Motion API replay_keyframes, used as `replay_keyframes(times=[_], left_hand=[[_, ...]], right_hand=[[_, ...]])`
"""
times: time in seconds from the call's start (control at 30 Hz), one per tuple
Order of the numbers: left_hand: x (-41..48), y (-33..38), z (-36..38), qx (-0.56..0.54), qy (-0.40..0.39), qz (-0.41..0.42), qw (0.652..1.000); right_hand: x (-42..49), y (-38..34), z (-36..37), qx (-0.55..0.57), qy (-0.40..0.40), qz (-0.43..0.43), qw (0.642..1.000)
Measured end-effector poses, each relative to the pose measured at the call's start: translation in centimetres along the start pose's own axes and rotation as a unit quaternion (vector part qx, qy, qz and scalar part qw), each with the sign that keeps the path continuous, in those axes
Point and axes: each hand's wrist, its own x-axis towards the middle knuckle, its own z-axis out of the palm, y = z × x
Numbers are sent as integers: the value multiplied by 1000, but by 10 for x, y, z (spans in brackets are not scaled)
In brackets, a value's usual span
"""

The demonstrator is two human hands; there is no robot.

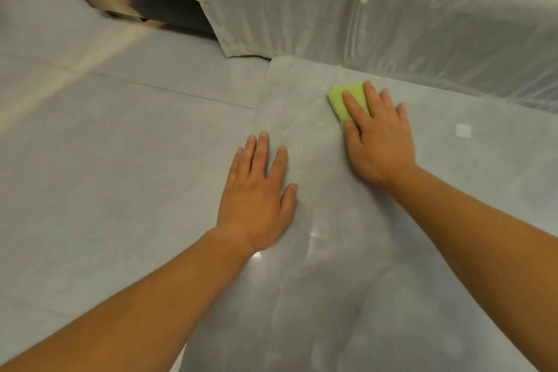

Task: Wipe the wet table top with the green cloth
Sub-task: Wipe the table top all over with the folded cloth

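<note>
A glossy grey table top (347, 251) stands over a pale tiled floor (105, 145), with a sofa draped in a light sheet (302, 9) just behind its far edge. The green cloth (344, 96), folded into a small pad, lies near the table's far left corner, pinned flat under the right hand (377, 136), whose fingers are spread and pressing down rather than gripping it. The left hand (256, 193), open and holding nothing, rests palm-down along the table's left edge, probably to brace the person's reach. Faint droplets and streaks glint between the hands, suggesting the wiping is unfinished.
</note>
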Motion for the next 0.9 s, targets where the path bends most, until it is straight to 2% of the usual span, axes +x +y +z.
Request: replay_keyframes(times=[0.17, 0.33, 0.37, 0.5, 0.53, 0.7, 0.77, 0.83, 0.9], left_hand=[[1, 4, -2, -21, -3, -2, 1000], [0, 0, -2, -26, -3, 9, 1000], [0, -1, -1, -27, -1, 11, 1000], [-1, -4, 0, -29, 7, 22, 999], [-1, -4, 1, -32, 9, 24, 999], [-1, -6, 1, -47, 22, 32, 998], [-1, -7, 1, -77, 34, 33, 996], [-2, -7, 0, -121, 50, 20, 991], [-5, -6, -1, -155, 61, 5, 986]], right_hand=[[-3, -1, 1, -9, -27, -110, 994], [60, -26, -5, 6, -6, -17, 1000], [66, -39, -2, -9, -5, -38, 999], [58, -51, 3, -43, -50, -220, 973], [61, -48, 2, -48, -58, -233, 970], [89, -69, 4, -28, -12, -107, 994], [73, -75, 6, -32, -19, -159, 987], [47, -67, 4, -43, -54, -264, 962], [34, -49, 0, -61, -87, -314, 944]])
